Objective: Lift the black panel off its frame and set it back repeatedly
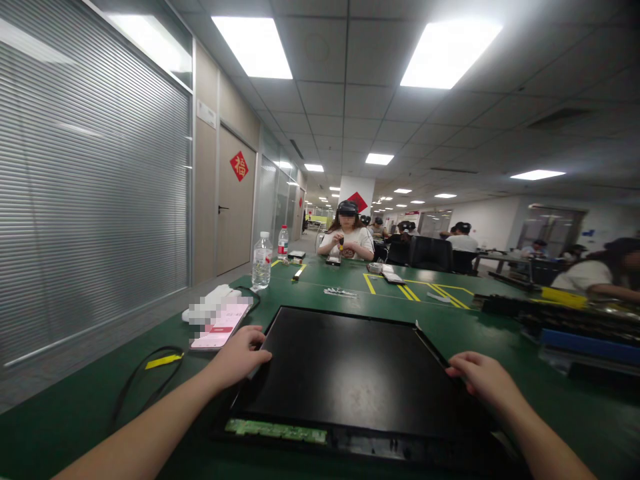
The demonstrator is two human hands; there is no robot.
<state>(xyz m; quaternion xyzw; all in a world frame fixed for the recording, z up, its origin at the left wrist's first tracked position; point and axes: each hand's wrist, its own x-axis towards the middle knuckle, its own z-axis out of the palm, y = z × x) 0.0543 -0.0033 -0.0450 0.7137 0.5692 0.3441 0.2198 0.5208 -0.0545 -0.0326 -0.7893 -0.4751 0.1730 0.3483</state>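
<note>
A black display panel [350, 373] lies flat before me, its glossy face up and reflecting light. A green circuit board strip [275, 430] runs along the left part of its near edge. At the panel's left edge is my left hand [241, 357], with the thumb over the top and the fingers bent around the side. My right hand [477, 377] grips the opposite edge, its fingertips partly hidden by the rim. Close to the far right corner a small pale tab [419, 325] sticks up from the frame.
Left of the panel lie a phone [220, 327], a white case [213, 301] and a black cable [130, 380]. Water bottles [261, 261] stand farther back. Dark strips and a blue piece [575, 347] are stacked at right. Across the green table [320, 293] sits a person [357, 240].
</note>
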